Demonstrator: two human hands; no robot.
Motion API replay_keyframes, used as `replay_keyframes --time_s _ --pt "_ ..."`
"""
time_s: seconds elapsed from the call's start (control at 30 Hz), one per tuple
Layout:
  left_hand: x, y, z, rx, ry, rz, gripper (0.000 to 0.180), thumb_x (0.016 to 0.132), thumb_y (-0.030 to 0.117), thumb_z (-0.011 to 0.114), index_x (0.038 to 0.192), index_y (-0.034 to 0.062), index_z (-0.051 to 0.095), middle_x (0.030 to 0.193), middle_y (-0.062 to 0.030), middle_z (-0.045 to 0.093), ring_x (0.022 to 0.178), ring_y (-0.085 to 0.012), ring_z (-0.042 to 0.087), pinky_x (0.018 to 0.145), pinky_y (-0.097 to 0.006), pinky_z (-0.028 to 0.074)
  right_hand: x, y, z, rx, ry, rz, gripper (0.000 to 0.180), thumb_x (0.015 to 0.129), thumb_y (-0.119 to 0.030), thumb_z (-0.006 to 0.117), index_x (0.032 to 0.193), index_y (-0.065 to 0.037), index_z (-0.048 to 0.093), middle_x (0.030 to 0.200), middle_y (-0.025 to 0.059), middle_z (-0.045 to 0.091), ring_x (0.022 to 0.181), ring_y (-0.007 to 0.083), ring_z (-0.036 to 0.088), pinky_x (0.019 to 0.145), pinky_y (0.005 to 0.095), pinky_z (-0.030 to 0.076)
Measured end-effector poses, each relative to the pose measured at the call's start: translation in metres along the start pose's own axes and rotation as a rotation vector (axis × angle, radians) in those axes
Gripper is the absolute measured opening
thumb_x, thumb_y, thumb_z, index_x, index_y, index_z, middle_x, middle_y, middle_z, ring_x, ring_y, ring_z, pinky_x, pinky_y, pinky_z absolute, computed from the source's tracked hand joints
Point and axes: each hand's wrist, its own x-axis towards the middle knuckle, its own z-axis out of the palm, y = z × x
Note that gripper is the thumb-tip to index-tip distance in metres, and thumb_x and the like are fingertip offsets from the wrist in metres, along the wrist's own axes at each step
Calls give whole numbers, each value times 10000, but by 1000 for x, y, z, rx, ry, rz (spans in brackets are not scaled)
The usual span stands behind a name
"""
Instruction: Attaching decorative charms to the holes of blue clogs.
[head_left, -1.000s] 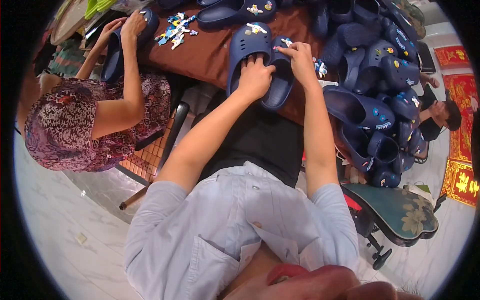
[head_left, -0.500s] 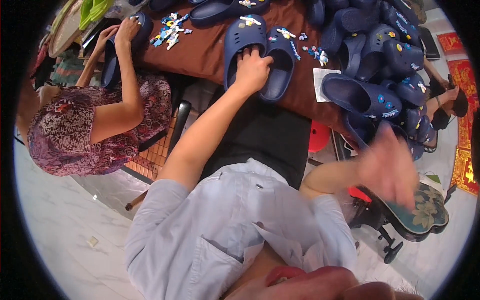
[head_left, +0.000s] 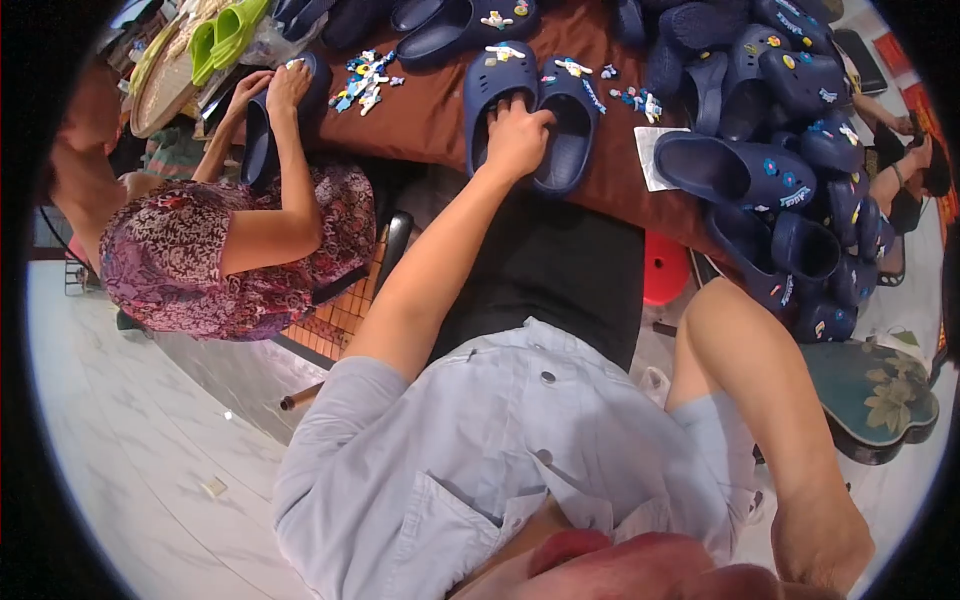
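My left hand [head_left: 517, 140] reaches into the opening of a navy clog [head_left: 500, 72]. Its fingers go inside under the upper, and the thumb lies by the inner edge, so the hand grips this clog. Tight beside it on the right rests a second navy clog [head_left: 568, 150]. Both have small white and blue charms on top. My right hand [head_left: 825, 540] is raised at the lower right, close to my head and away from the table; its wrist is bent and its fingers are hidden. Loose charms [head_left: 366, 82] lie left of the pair, and more charms [head_left: 638, 102] lie to its right.
A heap of navy clogs [head_left: 745, 80] fills the table's right side, near a white paper [head_left: 652, 160]. On the left, a co-worker's hands [head_left: 288, 88] handle another navy clog [head_left: 260, 140]. Green clogs [head_left: 225, 40] sit beyond. A red stool [head_left: 665, 265] stands below the brown-covered table [head_left: 420, 135].
My right hand has swung from beside the clog heap down toward my head at the lower right. My left hand stays in the clog. The whole view has shifted slightly.
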Motion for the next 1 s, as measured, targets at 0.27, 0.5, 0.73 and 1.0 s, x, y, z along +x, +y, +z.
replay_keyframes --time_s 0.27,0.5,0.73,1.0 --pt "-1 -2 0 -17 17 6 249 862 189 597 1084 218 706 1157 -229 530 1135 -491 503 992 -613 381 20 -11 17 13 -145 -8 198 850 -132 643 985 3 694 953 148 674 894 253 647 881 475 488" --pt "0 -3 1 -23 -18 -17 237 878 224 586 1082 238 707 1166 -232 530 1182 -521 482 1009 -629 372 18 -15 18 58 -185 -14 227 837 -150 648 995 5 702 952 164 678 891 243 654 883 466 484" --pt "2 -3 5 30 -49 -32 235 868 198 604 1076 240 705 1133 -206 542 1105 -451 534 970 -588 412 -11 -23 -1 185 -177 -33 257 823 -167 652 1005 6 710 952 179 681 888 233 662 884 458 481" --pt "2 -2 2 43 -11 2 241 866 187 589 1073 237 702 1126 -211 547 1087 -445 539 947 -564 426 -156 -30 -9 -5 589 170 248 807 -404 755 715 -189 672 746 -36 631 762 187 579 801 411 353"
